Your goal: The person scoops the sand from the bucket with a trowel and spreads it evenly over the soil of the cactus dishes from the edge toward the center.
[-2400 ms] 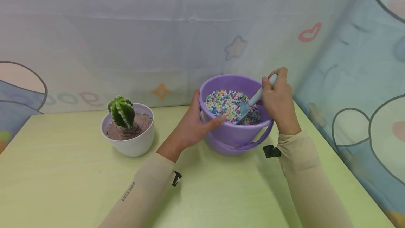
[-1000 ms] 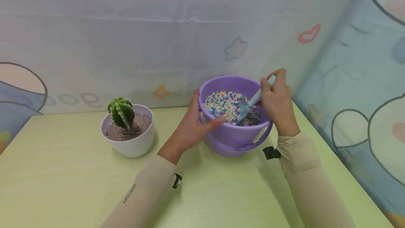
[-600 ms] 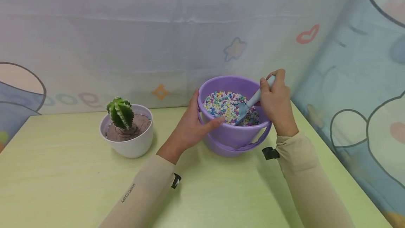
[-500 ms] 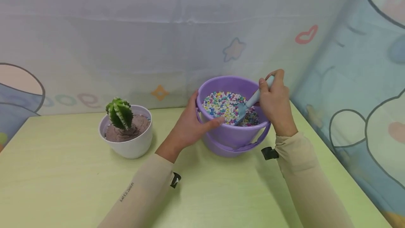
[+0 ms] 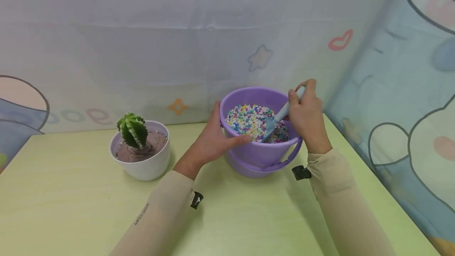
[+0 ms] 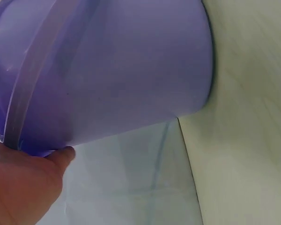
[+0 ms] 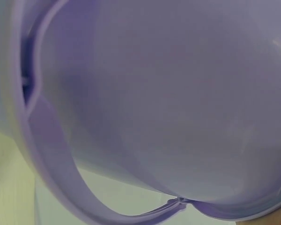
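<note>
A purple bucket (image 5: 254, 155) stands on the table, partly filled with small multicoloured beads (image 5: 245, 119). My left hand (image 5: 209, 143) grips its left side, thumb over the front rim; in the left wrist view a fingertip of that hand (image 6: 23, 187) curls round the bucket wall (image 6: 122, 70). Above the right rim, my right hand (image 5: 308, 117) holds a light blue toy shovel (image 5: 282, 113) by its handle. The shovel's blade dips into the beads, which are heaped to its left and lower to its right. Only bucket wall (image 7: 178, 103) and hanging handle (image 7: 61, 161) fill the right wrist view.
Left of the bucket, a white pot (image 5: 149, 169) holds a small green cactus (image 5: 132, 131) in brownish soil-like filling (image 5: 136, 153). A printed cloth backdrop (image 5: 142, 58) rises behind the pale green table (image 5: 241, 216), and another (image 5: 394, 102) stands along its right edge.
Everything has drifted slightly left and down in the head view. Both hands, the bucket and the shovel keep nearly the same places relative to one another.
</note>
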`<action>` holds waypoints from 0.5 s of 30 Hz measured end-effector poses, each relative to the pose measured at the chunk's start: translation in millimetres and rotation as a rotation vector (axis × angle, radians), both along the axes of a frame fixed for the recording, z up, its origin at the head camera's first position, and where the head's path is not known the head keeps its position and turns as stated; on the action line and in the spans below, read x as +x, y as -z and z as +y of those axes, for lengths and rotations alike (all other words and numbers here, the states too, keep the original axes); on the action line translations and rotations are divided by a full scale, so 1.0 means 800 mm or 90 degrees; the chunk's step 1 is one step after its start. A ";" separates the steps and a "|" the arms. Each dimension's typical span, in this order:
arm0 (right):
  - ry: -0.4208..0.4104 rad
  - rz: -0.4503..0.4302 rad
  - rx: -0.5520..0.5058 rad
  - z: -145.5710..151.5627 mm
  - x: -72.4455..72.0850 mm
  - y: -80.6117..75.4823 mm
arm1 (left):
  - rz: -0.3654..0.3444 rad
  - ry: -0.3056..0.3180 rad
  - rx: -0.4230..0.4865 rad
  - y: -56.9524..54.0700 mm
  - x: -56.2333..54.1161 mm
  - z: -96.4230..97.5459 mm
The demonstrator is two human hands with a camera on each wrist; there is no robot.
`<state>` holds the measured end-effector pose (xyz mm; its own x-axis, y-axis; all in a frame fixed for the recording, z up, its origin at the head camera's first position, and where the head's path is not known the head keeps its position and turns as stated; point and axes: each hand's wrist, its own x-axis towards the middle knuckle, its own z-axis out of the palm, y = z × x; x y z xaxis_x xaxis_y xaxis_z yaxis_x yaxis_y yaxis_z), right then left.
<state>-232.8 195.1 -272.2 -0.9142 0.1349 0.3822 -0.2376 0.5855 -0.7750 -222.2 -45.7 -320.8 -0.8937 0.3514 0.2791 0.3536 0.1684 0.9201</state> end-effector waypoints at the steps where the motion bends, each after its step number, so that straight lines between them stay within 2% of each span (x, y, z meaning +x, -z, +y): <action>1: 0.000 0.000 0.000 0.000 0.000 0.000 | -0.009 -0.008 -0.011 -0.001 0.000 0.000; 7: -0.004 0.003 -0.003 -0.001 0.000 0.001 | -0.061 -0.048 -0.064 -0.004 0.001 -0.003; 15: -0.004 0.006 -0.001 -0.002 0.000 -0.001 | -0.073 -0.019 -0.002 -0.005 0.001 -0.002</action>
